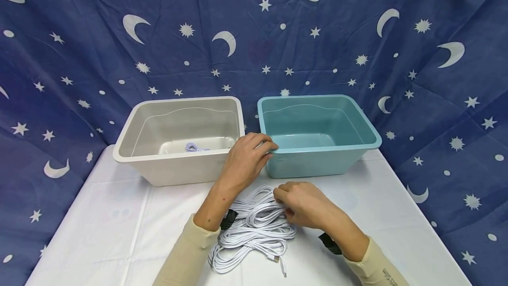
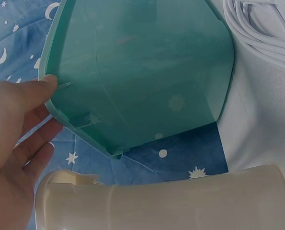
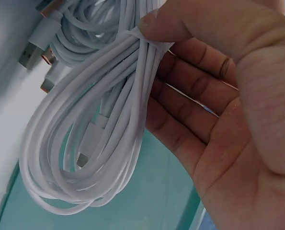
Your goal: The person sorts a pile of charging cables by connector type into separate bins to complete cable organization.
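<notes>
My left hand (image 1: 247, 159) grips the near left corner of a teal plastic bin (image 1: 317, 164). In the left wrist view its thumb lies on one side of the rim and the fingers curl behind it. With my right hand (image 1: 307, 205) I pinch a coiled white USB cable (image 3: 85, 143) between thumb and fingers. A plug end shows inside its loop in the right wrist view. Below and beside it, a pile of more coiled white cables (image 1: 248, 237) lies on the table, two connectors sticking out at the front.
A beige bin (image 1: 178, 169) stands left of the teal one, with a small gap between them. One small coiled white cable (image 1: 192, 147) lies on its floor. Behind both hangs a blue cloth (image 1: 254, 21) with moons and stars. White cloth (image 1: 107, 233) covers the table.
</notes>
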{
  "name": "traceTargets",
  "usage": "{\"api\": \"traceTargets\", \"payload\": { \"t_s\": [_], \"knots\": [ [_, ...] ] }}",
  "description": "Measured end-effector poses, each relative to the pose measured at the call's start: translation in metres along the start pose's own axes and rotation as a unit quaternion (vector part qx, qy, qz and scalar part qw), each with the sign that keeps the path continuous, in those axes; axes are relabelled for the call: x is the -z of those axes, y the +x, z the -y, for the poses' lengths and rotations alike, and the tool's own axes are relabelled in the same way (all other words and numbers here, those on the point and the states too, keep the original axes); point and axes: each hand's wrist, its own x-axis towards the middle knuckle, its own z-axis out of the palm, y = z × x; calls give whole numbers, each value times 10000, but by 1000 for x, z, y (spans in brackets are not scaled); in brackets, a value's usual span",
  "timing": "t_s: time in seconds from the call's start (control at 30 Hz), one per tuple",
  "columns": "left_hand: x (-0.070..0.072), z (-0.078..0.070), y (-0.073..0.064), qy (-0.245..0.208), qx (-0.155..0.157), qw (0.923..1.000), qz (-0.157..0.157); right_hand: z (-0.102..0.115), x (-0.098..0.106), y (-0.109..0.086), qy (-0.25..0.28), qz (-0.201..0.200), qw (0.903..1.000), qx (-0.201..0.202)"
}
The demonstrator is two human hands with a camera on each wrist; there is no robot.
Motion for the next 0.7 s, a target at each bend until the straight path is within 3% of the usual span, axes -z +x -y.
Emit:
{"api": "traceTargets", "payload": {
  "t_s": [0.7],
  "knots": [
    [-2,1,0,-14,-46,9999,-108,-3,36,-11,-222,-1079,9939,52]
  ]
}}
